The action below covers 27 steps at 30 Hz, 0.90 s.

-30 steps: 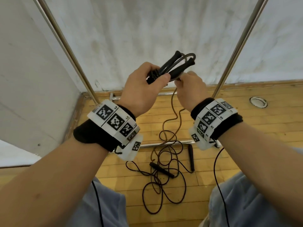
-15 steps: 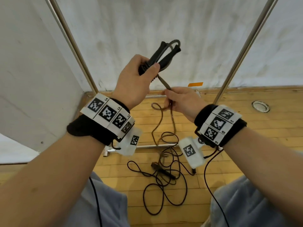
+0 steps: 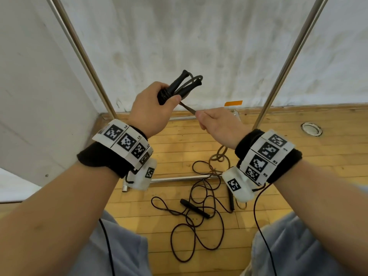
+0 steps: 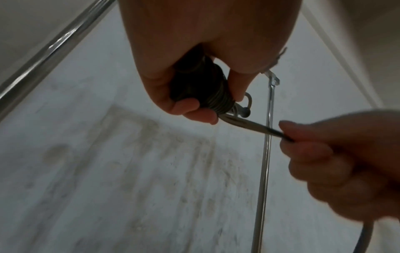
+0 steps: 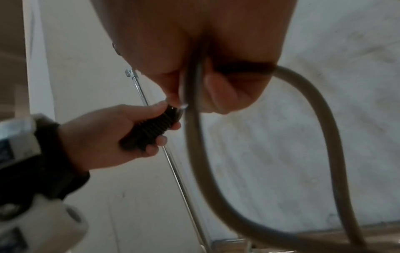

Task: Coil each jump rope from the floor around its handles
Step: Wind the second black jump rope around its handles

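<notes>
Left hand [image 3: 151, 112] raised before the white wall [image 3: 199, 36], fingers curled round two black handles [image 3: 179, 86] with cord coiled tight about their lower ends. Right hand [image 3: 219, 126] just beside, pinching the free rope [image 3: 188, 108] taut between thumb and fingers; slack drops to the wooden floor [image 3: 298, 156]. Second jump rope [image 3: 199, 226] loose and tangled on floor between knees, one handle [image 3: 195, 208] plain, the other seemingly half hidden behind right wrist band [image 3: 264, 156].
</notes>
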Motion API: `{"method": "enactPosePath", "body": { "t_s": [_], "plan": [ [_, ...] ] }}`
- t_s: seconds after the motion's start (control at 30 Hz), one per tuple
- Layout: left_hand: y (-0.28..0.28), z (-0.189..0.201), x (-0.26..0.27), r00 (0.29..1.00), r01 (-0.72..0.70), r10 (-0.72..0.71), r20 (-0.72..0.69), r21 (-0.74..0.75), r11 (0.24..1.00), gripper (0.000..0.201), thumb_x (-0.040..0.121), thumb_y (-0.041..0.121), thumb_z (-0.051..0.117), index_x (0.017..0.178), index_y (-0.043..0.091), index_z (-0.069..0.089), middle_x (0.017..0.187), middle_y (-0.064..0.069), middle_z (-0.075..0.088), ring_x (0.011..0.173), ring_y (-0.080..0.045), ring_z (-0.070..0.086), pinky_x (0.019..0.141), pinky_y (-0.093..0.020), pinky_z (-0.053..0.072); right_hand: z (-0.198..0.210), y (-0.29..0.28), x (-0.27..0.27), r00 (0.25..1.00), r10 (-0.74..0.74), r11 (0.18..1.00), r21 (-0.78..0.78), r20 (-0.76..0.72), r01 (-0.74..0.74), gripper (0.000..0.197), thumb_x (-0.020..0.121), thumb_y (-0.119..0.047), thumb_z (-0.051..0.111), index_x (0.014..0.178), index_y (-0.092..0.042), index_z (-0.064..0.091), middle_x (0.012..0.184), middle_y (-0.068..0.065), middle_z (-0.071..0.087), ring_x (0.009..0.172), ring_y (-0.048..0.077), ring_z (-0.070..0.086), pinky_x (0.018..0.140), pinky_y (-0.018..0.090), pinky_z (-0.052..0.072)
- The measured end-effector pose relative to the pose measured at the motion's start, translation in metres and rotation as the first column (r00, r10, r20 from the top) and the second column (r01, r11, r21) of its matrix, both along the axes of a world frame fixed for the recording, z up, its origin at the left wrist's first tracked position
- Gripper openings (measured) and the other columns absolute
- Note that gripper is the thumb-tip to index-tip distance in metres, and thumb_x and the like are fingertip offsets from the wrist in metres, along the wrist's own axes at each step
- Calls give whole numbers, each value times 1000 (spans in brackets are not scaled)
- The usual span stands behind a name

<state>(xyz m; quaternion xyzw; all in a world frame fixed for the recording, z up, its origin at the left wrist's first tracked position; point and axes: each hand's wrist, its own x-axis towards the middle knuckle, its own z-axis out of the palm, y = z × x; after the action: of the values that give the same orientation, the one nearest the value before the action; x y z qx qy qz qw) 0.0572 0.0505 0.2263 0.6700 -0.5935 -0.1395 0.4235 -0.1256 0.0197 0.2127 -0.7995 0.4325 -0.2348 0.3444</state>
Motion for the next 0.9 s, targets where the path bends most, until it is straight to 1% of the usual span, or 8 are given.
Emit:
{"method": "enactPosePath", "body": {
  "t_s": [0.13, 0.27, 0.37, 0.47, 0.57, 0.7, 0.77, 0.9],
  "plan": [
    [0, 7, -2, 987, 58, -54, -152, 23, 998, 19, 90, 36, 59, 102, 22, 58, 92, 4, 70, 68, -12, 65, 71, -35, 55, -6, -2, -3, 979, -110, 965, -254, -174, 63, 35, 92, -48, 48, 68, -22, 44, 54, -11, 42, 45, 3, 41, 44, 14, 25],
    [4, 16, -6, 958, 104, -111, -264, -39, 994, 12, 92, 33, 59, 99, 24, 60, 84, 6, 73, 59, -9, 63, 55, -22, 45, -6, -7, -11, 969, -244, 837, -510, -21, 200, 24, 97, -38, 43, 99, -20, 59, 65, -10, 52, 58, 9, 51, 51, 18, 32],
    [9, 21, -14, 932, 172, -180, -314, -55, 984, 12, 92, 30, 60, 100, 21, 62, 86, 3, 73, 60, -11, 63, 54, -17, 44, -5, -14, -13, 910, -378, 737, -650, -170, 184, 31, 97, -36, 42, 108, -19, 65, 92, 4, 53, 87, 25, 48, 71, 31, 36],
    [14, 24, -31, 927, 263, -266, -265, -50, 964, 15, 91, 27, 62, 101, 17, 63, 85, 0, 73, 60, -9, 63, 55, -15, 43, -4, -18, -2, 895, -384, 876, -396, -229, 275, 28, 98, -32, 43, 109, -18, 65, 95, 3, 45, 75, 18, 45, 65, 28, 34],
    [16, 28, -44, 926, 299, -304, -224, -56, 953, 14, 91, 25, 62, 101, 15, 63, 71, 3, 68, 54, -5, 60, 54, -14, 42, -2, -17, 10, 936, -338, 940, -23, 104, 342, 17, 95, -24, 52, 93, -17, 67, 93, 4, 66, 70, 12, 55, 60, 24, 41],
    [16, 37, -39, 910, 305, -321, -264, -101, 947, 12, 91, 23, 63, 99, 14, 63, 80, -2, 72, 58, -12, 65, 54, -19, 47, -5, -6, 17, 846, -170, 820, 549, 505, -162, 11, 89, -8, 58, 86, -12, 67, 93, 3, 70, 96, 20, 64, 96, 38, 46],
    [13, 37, -28, 934, 236, -255, -250, -103, 966, 16, 91, 25, 62, 101, 13, 63, 83, 0, 72, 56, -10, 63, 51, -16, 43, -14, -4, 16, 873, -86, 761, 597, 480, -253, 12, 92, -12, 54, 93, -13, 66, 93, 2, 71, 95, 22, 66, 95, 37, 42],
    [6, 29, 3, 990, 35, -44, -131, -71, 997, 20, 90, 33, 62, 102, 18, 57, 93, 0, 69, 70, -13, 65, 63, -23, 52, -19, -3, 10, 940, -46, 860, 492, 338, -135, 24, 99, -26, 44, 94, -16, 65, 65, -6, 62, 72, 16, 60, 87, 36, 45]
  ]
}}
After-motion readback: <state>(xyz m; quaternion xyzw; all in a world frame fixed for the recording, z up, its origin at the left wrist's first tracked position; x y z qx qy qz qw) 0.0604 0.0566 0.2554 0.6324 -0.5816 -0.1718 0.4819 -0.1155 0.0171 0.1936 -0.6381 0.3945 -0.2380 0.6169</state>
